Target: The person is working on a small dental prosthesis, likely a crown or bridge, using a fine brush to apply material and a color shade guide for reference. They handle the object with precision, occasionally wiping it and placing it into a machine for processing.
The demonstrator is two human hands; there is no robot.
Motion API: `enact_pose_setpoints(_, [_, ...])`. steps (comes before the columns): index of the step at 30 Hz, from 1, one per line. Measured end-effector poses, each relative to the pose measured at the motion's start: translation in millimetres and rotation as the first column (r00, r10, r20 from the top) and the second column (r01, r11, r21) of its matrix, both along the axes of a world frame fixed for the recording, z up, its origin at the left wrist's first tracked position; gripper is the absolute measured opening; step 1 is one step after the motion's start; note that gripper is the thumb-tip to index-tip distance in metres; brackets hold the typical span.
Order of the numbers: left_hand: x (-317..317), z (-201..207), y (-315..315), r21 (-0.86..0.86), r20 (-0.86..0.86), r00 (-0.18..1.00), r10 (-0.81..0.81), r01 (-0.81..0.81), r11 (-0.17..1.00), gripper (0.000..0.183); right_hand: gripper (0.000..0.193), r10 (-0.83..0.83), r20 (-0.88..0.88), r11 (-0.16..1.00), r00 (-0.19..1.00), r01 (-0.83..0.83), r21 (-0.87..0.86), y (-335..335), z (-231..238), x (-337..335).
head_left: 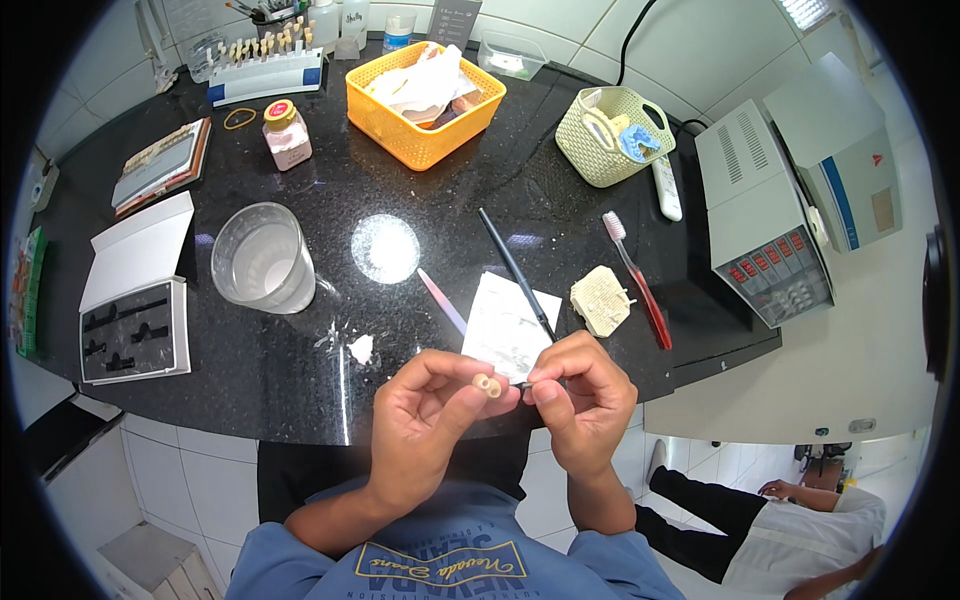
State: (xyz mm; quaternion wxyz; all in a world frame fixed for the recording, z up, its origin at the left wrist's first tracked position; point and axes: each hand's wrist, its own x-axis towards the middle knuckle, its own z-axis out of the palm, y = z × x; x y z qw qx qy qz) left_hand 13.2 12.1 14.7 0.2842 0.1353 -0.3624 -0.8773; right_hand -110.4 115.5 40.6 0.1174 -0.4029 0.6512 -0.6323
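Observation:
Near the front edge of the dark worktop, my left hand pinches small cream dental crowns between thumb and fingertips; their hollow undersides face up. Close beside it, my right hand is closed in a pinch on a small dark piece too tiny to make out. The fingertips of both hands nearly meet. Just beyond them lies a smudged white paper sheet with a black pen-like stick across it. A pale purple pointed tool reaches to its left edge. Right of the paper rests a cream dental cast.
A red toothbrush lies to the right. A glass of water and an open case stand left. Behind are a pink powder bottle, orange basket and green basket. Another person is at lower right.

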Motion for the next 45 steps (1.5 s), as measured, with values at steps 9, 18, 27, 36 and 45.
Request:
enact_pose_setpoints(9, [1.0,-1.0,-1.5,0.007,-0.022,0.999,-0.030,0.030,1.000,0.016,0.007,0.001,-0.071,1.000,0.997,-0.002,-0.005,-1.4,1.8,-0.7])
enact_pose_setpoints(18, [5.3,0.3,-6.6,0.126,-0.034,0.995,-0.097,0.100,0.987,0.017,0.008,-0.024,-0.235,0.999,0.972,0.013,-0.046,-4.3,8.5,1.5])
enact_pose_setpoints(27, [6.4,-2.2,-5.5,0.084,-0.064,0.996,-0.057,0.062,0.995,0.017,0.008,0.011,-0.323,1.000,0.946,-0.019,-0.021,-10.6,18.5,2.3])
enact_pose_setpoints(36, [4.8,-1.7,-3.3,0.038,-0.071,0.997,-0.041,0.044,0.998,0.018,0.009,0.016,-0.357,1.000,0.934,-0.009,0.020,-8.1,21.1,5.4])
enact_pose_setpoints(45, [10.4,-4.4,-16.1,0.294,-0.127,0.974,-0.187,0.217,0.931,0.021,0.009,0.004,-0.327,1.000,0.945,-0.008,-0.010,-15.3,22.3,9.9])
